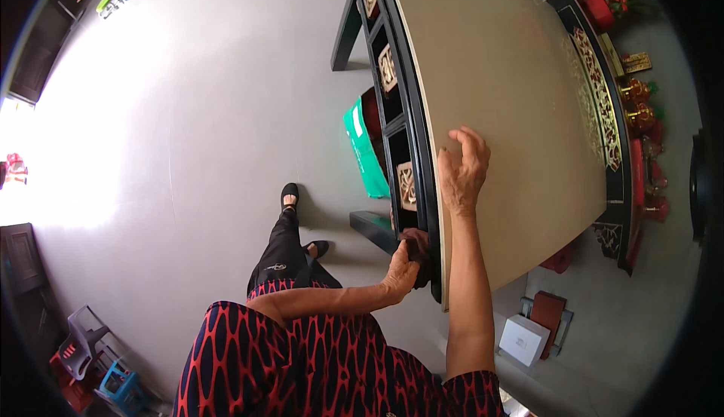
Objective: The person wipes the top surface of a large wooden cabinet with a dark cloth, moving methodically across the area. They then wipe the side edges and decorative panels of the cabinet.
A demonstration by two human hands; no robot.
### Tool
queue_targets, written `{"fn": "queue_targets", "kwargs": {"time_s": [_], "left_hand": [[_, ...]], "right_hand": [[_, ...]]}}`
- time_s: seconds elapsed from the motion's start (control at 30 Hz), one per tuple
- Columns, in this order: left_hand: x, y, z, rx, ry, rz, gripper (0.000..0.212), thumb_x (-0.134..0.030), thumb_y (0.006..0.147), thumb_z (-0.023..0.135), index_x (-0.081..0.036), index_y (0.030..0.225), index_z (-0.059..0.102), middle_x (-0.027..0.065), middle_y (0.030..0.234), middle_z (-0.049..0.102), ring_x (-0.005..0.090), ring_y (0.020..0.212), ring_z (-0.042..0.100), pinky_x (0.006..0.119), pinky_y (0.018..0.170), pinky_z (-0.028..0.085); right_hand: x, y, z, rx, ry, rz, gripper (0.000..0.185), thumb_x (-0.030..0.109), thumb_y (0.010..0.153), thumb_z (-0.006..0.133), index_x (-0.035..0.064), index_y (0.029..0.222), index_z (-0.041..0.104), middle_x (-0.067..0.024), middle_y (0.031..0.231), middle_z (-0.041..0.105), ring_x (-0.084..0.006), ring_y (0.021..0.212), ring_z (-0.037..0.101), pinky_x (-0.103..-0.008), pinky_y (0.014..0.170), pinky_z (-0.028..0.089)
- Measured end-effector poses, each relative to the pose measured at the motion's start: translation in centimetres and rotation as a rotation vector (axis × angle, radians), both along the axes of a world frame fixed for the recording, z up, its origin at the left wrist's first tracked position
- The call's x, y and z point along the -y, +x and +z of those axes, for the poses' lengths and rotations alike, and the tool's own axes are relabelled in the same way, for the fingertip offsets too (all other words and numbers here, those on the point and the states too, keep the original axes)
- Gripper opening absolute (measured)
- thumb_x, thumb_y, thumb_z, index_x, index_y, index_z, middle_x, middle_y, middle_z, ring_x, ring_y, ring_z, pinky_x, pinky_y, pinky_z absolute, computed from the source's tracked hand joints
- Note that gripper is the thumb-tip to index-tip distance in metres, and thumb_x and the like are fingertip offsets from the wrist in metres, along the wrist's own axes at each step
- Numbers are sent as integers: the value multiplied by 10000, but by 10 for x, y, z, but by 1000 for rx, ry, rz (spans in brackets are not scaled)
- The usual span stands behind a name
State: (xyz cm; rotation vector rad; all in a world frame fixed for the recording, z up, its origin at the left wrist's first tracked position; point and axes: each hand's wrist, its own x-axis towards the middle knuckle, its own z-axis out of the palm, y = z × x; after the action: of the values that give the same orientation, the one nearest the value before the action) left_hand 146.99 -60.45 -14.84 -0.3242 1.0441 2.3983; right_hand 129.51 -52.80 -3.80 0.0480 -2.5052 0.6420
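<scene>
My left hand (pixel 400 274) grips a crumpled dark brown cloth (pixel 417 250) against the black carved frame, near the close corner of a long table. Over the near edge of the table's beige top (pixel 526 134) is my right hand (pixel 465 176), its fingers bent and apart, holding nothing. Whether it touches the surface cannot be told. Openwork carved panels (pixel 406 185) in a light colour sit in the black side frame (pixel 404 111) below the top.
A green bag (pixel 365 148) stands on the floor beside the table legs (pixel 370 229). Red and gold ornaments (pixel 639 114) line a black carved shelf (pixel 613 128) along the far side. A white box (pixel 523 339) is at lower right, plastic chairs (pixel 85 340) at lower left.
</scene>
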Motion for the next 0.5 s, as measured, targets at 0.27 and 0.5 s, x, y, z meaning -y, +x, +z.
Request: {"fn": "queue_targets", "kwargs": {"time_s": [0.27,0.5], "left_hand": [[-1,-109,18,-149,-135,310,458,31,964,338,-93,1404,315,35,1292,442,151,1208,409,267,1043,350],[5,-224,-7,-330,-287,361,361,-133,1025,364,-101,1381,312,46,1230,435,145,1106,401,267,955,369]], "right_hand": [[-2,3,1,35,-70,23,280,94,752,647,67,1029,619,-142,1196,569,-341,1141,497,-458,995,370],[5,1,8,84,-61,7,286,94,743,645,67,1026,612,-137,1205,557,-339,1143,484,-461,999,359]]}}
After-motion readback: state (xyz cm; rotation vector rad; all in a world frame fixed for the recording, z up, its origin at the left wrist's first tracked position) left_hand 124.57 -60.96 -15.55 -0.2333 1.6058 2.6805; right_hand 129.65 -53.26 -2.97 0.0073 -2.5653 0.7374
